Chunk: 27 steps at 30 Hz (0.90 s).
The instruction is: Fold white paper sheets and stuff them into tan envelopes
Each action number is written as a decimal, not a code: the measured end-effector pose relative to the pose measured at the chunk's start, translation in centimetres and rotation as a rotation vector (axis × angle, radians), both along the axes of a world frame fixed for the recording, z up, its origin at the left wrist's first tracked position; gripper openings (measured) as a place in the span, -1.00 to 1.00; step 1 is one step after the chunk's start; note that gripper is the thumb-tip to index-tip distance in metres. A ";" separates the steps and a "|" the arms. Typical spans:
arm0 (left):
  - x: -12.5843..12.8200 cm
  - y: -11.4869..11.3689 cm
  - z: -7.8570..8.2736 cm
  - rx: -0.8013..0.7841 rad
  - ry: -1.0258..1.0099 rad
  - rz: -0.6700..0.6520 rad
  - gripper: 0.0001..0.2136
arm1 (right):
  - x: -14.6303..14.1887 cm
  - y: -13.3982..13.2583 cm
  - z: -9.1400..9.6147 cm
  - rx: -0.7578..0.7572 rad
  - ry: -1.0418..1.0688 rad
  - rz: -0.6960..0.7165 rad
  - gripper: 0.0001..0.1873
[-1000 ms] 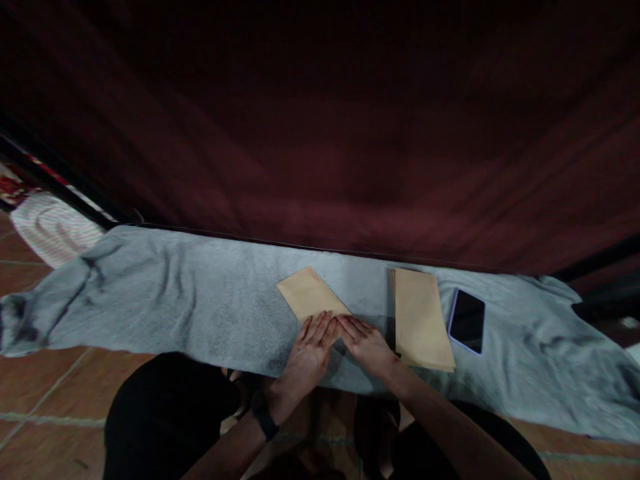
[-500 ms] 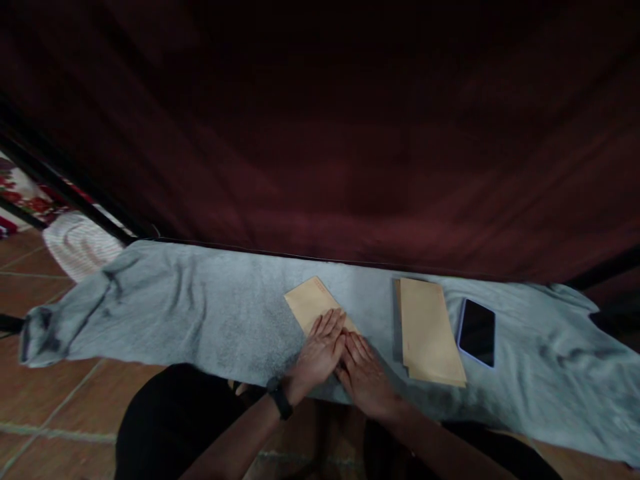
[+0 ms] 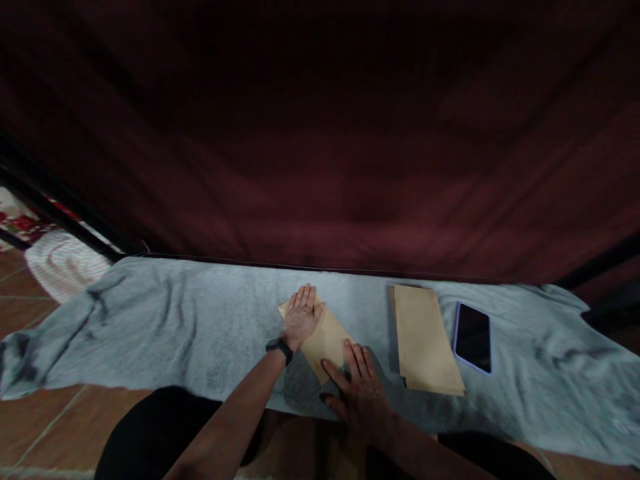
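A tan paper envelope (image 3: 327, 339) lies slanted on the grey cloth (image 3: 220, 320) in front of me. My left hand (image 3: 301, 317), with a dark band on its wrist, lies flat over the envelope's far left end, fingers stretched out. At the near right end, my right hand (image 3: 357, 383) rests with its fingers spread and their tips on the paper. Neither hand grips anything. Parts of the envelope are hidden under both hands.
To the right lies a stack of tan envelopes (image 3: 425, 340), and beyond it a phone (image 3: 473, 337) with a dark screen. A dark red curtain (image 3: 330, 200) hangs behind the cloth. Striped fabric (image 3: 65, 263) shows at the left, above the tiled floor (image 3: 45, 427).
My hands were together over the envelope's near part. Now they are apart: the left has slid to the far left end, the right has drawn nearer to me with fingers spread.
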<state>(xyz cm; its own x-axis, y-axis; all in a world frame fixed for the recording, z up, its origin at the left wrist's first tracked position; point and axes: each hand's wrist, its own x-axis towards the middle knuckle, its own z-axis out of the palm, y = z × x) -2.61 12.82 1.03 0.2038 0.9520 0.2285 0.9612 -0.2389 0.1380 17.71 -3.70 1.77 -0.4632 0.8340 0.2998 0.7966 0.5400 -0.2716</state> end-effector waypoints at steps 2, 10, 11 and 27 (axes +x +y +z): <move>-0.7 0.7 0.1 -0.007 -0.003 0.021 -0.43 | 0.0 0.0 0.0 -0.024 -0.015 -0.006 -0.28; -0.2 -2.9 0.2 -0.034 0.062 -0.148 -0.48 | -0.4 0.3 -0.5 -0.094 -0.020 -0.027 -0.37; 0.1 -3.8 0.2 -0.027 0.060 -0.173 -0.49 | -0.5 0.5 -0.5 -0.114 -0.016 -0.041 -0.42; 4.0 -15.4 0.7 -0.038 0.069 -0.405 -0.48 | 1.7 4.0 1.1 -0.299 0.142 -0.096 -0.56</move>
<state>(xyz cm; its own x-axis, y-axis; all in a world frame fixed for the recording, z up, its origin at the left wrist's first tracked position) 1.41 -2.54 1.78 0.5773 0.7991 0.1678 0.7978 -0.5958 0.0927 19.39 0.29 2.87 -0.3490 0.9326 0.0914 0.7830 0.3438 -0.5183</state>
